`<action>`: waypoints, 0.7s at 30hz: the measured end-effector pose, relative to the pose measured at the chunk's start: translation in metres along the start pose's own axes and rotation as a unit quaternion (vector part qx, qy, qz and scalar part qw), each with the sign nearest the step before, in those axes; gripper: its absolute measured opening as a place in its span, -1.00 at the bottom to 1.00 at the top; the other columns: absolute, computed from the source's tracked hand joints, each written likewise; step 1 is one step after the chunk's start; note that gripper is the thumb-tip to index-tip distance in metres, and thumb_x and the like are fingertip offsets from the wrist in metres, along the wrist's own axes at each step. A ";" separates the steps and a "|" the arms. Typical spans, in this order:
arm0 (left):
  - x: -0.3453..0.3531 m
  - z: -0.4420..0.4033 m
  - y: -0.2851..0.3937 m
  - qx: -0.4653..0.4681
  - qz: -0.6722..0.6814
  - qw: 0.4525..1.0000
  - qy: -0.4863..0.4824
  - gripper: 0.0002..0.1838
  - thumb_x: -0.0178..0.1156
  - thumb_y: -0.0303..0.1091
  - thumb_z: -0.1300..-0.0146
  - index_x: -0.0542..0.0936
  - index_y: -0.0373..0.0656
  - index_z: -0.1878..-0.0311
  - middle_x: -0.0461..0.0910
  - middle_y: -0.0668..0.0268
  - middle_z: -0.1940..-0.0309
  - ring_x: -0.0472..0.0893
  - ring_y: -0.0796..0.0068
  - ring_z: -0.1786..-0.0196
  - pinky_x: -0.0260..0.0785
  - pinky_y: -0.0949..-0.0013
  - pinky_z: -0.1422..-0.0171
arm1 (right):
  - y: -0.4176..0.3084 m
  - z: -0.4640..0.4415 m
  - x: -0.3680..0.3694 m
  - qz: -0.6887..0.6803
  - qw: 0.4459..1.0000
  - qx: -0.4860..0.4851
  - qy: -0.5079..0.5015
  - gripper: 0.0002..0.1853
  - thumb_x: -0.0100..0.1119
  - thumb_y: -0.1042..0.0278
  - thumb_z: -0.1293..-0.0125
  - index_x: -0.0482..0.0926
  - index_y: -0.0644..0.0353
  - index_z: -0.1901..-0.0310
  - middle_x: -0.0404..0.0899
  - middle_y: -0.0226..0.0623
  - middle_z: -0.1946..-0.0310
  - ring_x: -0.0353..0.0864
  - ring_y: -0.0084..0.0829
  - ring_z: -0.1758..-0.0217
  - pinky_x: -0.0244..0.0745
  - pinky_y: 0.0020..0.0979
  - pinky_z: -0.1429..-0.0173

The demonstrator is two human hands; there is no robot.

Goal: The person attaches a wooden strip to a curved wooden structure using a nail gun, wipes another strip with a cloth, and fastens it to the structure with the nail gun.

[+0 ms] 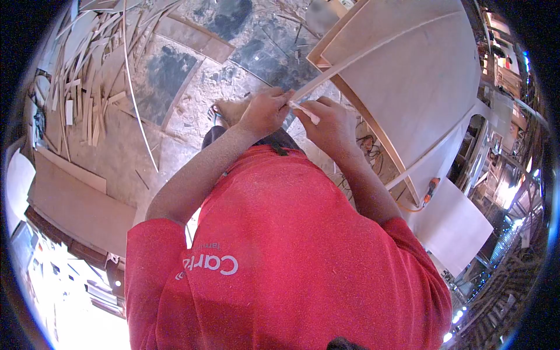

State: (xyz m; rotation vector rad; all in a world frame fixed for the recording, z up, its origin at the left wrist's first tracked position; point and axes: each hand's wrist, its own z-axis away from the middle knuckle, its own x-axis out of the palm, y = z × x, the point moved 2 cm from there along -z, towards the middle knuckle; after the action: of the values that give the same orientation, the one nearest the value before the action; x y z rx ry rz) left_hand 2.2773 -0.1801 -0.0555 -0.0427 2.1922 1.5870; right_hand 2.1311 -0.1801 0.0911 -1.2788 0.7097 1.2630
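Observation:
My left hand is closed, with its fingertips at the near end of a long, thin pale strip. The strip runs up and to the right across a large pale panel. Just right of it, my right hand is pinched round a small white piece, which pokes out below its fingers. Both hands nearly touch in front of my red shirt. What the white piece is made of cannot be made out.
Many loose wood strips lie at the upper left, near a curved thin strip. A wooden frame edge borders the panel. An orange tool with a cord is at the right. My foot stands on the dusty floor.

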 end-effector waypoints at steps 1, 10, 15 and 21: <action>0.001 0.000 0.000 0.001 -0.001 1.000 0.000 -0.62 0.23 -0.38 -0.31 0.65 -0.26 -0.16 0.59 0.02 0.31 0.65 -0.10 0.22 0.51 -0.03 0.12 | 0.001 0.000 0.003 0.000 1.000 0.002 -0.001 -0.75 0.41 0.06 -0.32 0.81 -0.01 0.10 0.74 -0.25 0.25 0.77 -0.14 0.25 0.64 -0.15 0.18; 0.004 0.002 0.000 -0.019 -0.006 1.000 -0.002 -0.64 0.23 -0.41 -0.29 0.66 -0.23 -0.15 0.58 0.02 0.31 0.63 -0.12 0.23 0.49 -0.06 0.12 | 0.013 -0.007 -0.006 0.028 0.999 0.025 0.024 -0.73 0.41 0.03 -0.31 0.80 -0.02 0.10 0.75 -0.25 0.22 0.77 -0.15 0.23 0.64 -0.14 0.17; 0.003 0.000 0.000 -0.023 -0.007 1.000 -0.016 -0.63 0.22 -0.43 -0.29 0.64 -0.21 -0.16 0.56 0.03 0.33 0.62 -0.13 0.23 0.49 -0.06 0.12 | 0.021 -0.010 -0.008 0.026 0.999 0.014 0.028 -0.73 0.41 0.03 -0.31 0.81 -0.03 0.09 0.75 -0.26 0.23 0.77 -0.15 0.21 0.64 -0.15 0.15; -0.005 -0.002 0.010 -0.047 -0.004 0.998 -0.032 -0.62 0.21 -0.45 -0.28 0.64 -0.21 -0.18 0.60 0.01 0.27 0.64 -0.13 0.20 0.50 -0.06 0.09 | 0.027 -0.015 -0.010 0.046 0.999 0.010 0.028 -0.74 0.39 0.04 -0.33 0.81 -0.05 0.06 0.76 -0.28 0.16 0.78 -0.13 0.16 0.65 -0.12 0.08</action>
State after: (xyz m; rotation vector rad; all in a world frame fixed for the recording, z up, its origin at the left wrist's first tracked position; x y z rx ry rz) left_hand 2.2781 -0.1798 -0.0438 -0.0276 2.0662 1.6623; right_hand 2.1069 -0.2013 0.0890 -1.2817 0.8266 1.2952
